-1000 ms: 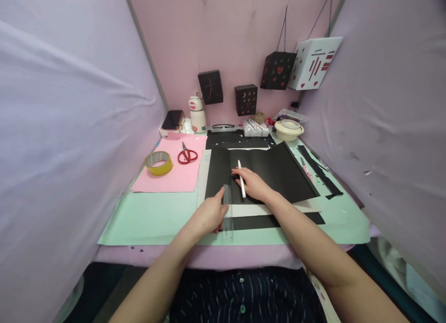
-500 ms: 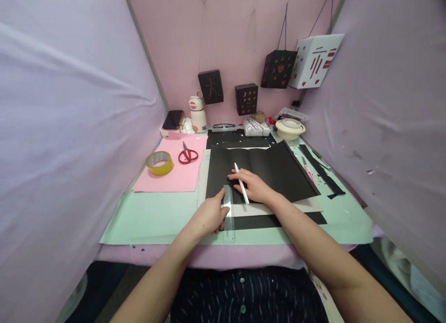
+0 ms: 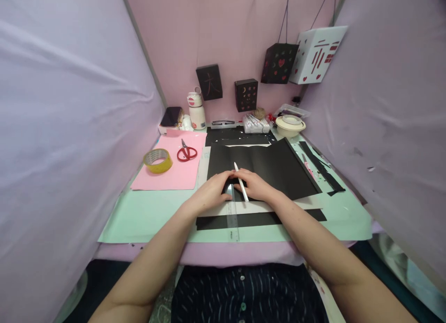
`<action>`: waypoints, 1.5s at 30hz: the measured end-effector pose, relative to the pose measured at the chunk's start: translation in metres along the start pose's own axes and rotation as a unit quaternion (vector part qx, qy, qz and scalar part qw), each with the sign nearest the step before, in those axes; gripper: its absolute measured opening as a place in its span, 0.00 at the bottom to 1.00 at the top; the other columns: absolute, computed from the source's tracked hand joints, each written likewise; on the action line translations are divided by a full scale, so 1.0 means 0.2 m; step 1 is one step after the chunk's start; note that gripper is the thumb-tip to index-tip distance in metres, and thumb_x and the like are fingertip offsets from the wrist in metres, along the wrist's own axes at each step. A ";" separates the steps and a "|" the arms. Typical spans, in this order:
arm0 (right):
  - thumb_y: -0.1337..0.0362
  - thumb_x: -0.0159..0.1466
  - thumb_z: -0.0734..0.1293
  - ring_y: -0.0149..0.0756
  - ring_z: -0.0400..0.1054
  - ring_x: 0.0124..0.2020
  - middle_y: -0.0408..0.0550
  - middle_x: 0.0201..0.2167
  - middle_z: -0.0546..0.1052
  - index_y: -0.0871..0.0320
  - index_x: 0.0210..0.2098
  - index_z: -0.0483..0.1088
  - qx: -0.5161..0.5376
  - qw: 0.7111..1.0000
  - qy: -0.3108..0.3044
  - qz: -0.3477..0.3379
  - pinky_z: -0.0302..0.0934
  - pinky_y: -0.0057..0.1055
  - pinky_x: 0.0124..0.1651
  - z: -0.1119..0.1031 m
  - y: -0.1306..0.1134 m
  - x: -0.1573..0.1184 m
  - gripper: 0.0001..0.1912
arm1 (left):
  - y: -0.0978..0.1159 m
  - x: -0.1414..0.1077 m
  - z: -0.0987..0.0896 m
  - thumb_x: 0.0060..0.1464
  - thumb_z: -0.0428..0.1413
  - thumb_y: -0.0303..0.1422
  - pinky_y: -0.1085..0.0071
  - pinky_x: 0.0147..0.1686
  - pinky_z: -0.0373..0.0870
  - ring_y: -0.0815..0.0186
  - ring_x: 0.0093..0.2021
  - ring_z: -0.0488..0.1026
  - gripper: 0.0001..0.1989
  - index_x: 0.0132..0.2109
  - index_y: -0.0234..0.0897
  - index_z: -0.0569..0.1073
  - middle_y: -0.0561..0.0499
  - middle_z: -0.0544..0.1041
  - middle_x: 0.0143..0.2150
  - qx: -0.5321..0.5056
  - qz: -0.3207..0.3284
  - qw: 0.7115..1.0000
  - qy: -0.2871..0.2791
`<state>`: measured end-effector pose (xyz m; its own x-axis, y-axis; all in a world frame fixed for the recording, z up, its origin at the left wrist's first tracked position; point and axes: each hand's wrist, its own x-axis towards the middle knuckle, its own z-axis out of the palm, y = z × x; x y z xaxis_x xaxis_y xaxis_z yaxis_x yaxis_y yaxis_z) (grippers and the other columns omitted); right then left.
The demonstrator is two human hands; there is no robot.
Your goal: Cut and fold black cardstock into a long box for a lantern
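Observation:
A clear ruler (image 3: 232, 220) lies upright in the view across the folded black paper (image 3: 275, 167), the white sheet (image 3: 212, 210) beneath and a black strip (image 3: 258, 219). My left hand (image 3: 212, 190) grips the ruler's far end, thumb on its left edge and fingers arched over it. Its fingertips meet those of my right hand (image 3: 256, 186), which rests on the black paper with a white pen (image 3: 241, 181) held between its fingers. The pen slants, its pointed end away from me. My hands hide the ruler's far end.
Pink paper (image 3: 167, 179) at left bears a yellow tape roll (image 3: 158, 161) and red-handled scissors (image 3: 187, 153). A bottle (image 3: 197, 111), marker pack (image 3: 256, 124) and bowl (image 3: 290, 126) stand behind. A pink cutter (image 3: 308, 167) and black offcuts (image 3: 322, 169) lie right. Decorated boxes (image 3: 279, 63) hang above.
My left hand has slid away from me along the ruler to its far end, meeting my right hand. The ruler has shifted slightly right. My right hand stays nearly still with the pen.

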<state>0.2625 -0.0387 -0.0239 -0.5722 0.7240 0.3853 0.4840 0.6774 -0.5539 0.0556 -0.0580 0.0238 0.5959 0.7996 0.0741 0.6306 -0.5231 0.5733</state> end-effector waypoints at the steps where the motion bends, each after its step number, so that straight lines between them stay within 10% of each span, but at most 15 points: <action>1: 0.70 0.61 0.65 0.43 0.68 0.54 0.50 0.49 0.76 0.54 0.50 0.70 -0.004 1.000 -0.002 0.005 0.57 0.48 0.61 0.00 0.00 0.00 0.18 | -0.02 0.00 0.02 0.49 0.60 0.30 0.58 0.53 0.66 0.53 0.57 0.69 0.31 0.61 0.43 0.62 0.47 0.70 0.60 -0.007 -0.007 1.000 -0.003; 20: 0.65 0.63 0.66 0.45 0.67 0.56 0.54 0.51 0.75 0.54 0.52 0.70 -0.001 1.000 -0.001 0.023 0.62 0.47 0.57 0.00 0.00 -0.02 0.18 | -0.17 0.03 0.08 0.49 0.63 0.33 0.57 0.55 0.65 0.52 0.58 0.68 0.29 0.57 0.39 0.64 0.44 0.72 0.57 -0.008 -0.052 0.998 0.043; 29: 0.63 0.62 0.67 0.45 0.66 0.57 0.54 0.51 0.75 0.55 0.53 0.70 -0.008 1.000 -0.009 0.017 0.60 0.47 0.58 0.00 0.00 -0.01 0.19 | -0.17 0.04 0.08 0.51 0.62 0.32 0.58 0.54 0.67 0.54 0.57 0.69 0.13 0.44 0.39 0.71 0.45 0.72 0.54 0.009 0.000 0.998 0.062; 45: 0.63 0.62 0.68 0.45 0.66 0.57 0.54 0.52 0.74 0.54 0.54 0.70 -0.012 0.999 -0.009 0.028 0.61 0.46 0.57 -0.01 0.00 -0.01 0.20 | -0.16 0.05 0.09 0.55 0.59 0.32 0.59 0.62 0.59 0.54 0.63 0.64 0.17 0.52 0.35 0.75 0.41 0.68 0.62 0.060 -0.013 0.997 0.042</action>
<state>0.2650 -0.0411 -0.0230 -0.5559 0.7582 0.3407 0.5312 0.6393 -0.5561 0.0501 -0.0384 -0.0077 0.5378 0.8328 0.1313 0.7034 -0.5291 0.4746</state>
